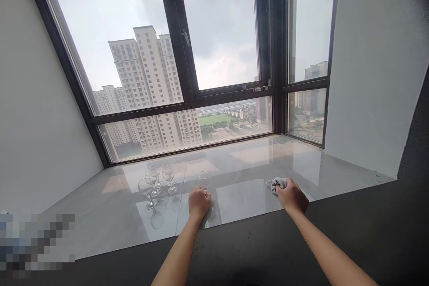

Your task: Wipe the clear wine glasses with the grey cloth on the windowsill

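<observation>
Grey marble sill (pixel 254 161) under a dark-framed window (pixel 187 53); left hand (pixel 199 203) grips a wine glass (pixel 204 180) by its stem, right hand (pixel 292 195) clenches a cloth (pixel 276 183).

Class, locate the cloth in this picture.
In the head view the cloth lies on the windowsill, right of centre, under the right hand.

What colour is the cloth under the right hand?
Light grey-white, seen in the head view: the cloth lies bunched under the right hand.

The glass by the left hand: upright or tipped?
Upright: the glass stands bowl up on the sill, left hand at its stem.
</observation>
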A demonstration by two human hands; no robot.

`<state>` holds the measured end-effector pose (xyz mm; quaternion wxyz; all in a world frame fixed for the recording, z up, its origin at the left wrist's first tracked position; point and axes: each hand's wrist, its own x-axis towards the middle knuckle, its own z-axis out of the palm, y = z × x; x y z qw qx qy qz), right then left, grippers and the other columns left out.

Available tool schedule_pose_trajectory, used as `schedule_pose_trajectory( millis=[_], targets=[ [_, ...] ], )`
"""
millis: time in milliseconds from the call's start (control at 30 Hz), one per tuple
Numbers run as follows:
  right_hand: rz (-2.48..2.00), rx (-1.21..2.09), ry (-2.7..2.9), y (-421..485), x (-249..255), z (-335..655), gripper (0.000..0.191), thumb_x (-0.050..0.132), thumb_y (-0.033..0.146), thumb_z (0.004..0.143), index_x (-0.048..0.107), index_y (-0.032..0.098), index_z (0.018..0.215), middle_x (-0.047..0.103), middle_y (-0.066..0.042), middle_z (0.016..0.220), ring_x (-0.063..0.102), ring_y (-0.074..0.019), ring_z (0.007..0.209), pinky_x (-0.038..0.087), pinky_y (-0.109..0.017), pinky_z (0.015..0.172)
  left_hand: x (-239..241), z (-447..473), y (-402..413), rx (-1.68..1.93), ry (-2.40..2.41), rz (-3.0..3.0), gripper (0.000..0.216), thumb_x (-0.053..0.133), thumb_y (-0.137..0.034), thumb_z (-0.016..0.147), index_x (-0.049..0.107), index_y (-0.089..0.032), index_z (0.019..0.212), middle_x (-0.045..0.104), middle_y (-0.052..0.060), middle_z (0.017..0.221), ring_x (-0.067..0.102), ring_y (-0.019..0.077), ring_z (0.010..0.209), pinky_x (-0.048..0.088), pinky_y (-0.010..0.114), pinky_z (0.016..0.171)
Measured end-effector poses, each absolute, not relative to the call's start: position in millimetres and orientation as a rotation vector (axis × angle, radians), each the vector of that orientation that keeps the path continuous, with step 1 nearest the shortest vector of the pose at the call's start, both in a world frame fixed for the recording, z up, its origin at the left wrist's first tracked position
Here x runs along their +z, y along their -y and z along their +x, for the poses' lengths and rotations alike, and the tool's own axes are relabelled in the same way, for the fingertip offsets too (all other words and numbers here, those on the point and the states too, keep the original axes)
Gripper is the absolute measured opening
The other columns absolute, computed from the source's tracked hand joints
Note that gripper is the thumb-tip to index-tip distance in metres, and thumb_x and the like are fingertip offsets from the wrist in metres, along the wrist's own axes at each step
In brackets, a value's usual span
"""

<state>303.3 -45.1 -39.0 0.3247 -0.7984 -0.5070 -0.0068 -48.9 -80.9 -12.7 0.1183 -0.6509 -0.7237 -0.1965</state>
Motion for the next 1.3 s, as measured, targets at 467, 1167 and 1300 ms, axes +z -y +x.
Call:
schedule_pose_trajectory(
  millis=[467,1167,1300],
  targets=[
    [-2.089,0.025,1.315,47.1,-34.9,301.6,0.032,0.044,0.043,0.091,0.062,0.023,0.108,0.067,-0.010,0.109,0.064,-0.0233,0.084,0.038,-0.028,0.060,-6.6,-45.3,85.3,-0.538,2.183,-1.887,0.032,0.047,-0.027,0.090,0.069,-0.014,0.071,0.068,0.011,0.090,0.061,0.0211,0.088,0.039,0.029,0.077],
    [-2.071,0.027,1.309,44.2,-39.2,303.4,0.037,0.044,0.043,0.090,0.059,0.022,0.117,0.066,-0.010,0.114,0.065,-0.0251,0.089,0.040,-0.030,0.061,-9.6,-47.1,83.7,-0.536,2.144,-1.898,0.033,0.045,-0.026,0.088,0.069,-0.013,0.070,0.065,0.012,0.084,0.060,0.0225,0.086,0.039,0.032,0.077],
    [-2.071,0.027,1.306,45.0,-38.7,303.1,0.038,0.044,0.044,0.090,0.059,0.022,0.118,0.066,-0.010,0.114,0.065,-0.0249,0.088,0.041,-0.030,0.061,-9.3,-46.3,83.8,-0.534,2.162,-1.892,0.032,0.046,-0.026,0.089,0.068,-0.014,0.069,0.066,0.011,0.085,0.060,0.0220,0.087,0.039,0.031,0.077]
  ],
)
